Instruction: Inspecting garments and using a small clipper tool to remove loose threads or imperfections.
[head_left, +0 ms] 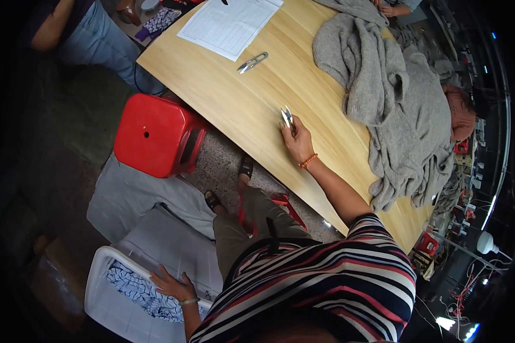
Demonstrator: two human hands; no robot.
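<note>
Over the wooden table, my right hand is closed around a pair of metal thread snips, their two blades apart and pointing away from me. Down at my left side, my left hand has its fingers spread above a white plastic bin. Blue-and-white patterned fabric lies in that bin, right beside the fingers; whether they touch it I cannot tell. Farther up the table rests a second pair of snips, close to a printed sheet of paper.
Grey knitted fabric is heaped along the right of the wooden table. A red plastic stool stands left of the table edge, with pale sheeting below it. Another person in jeans is at the upper left; more people are at the right.
</note>
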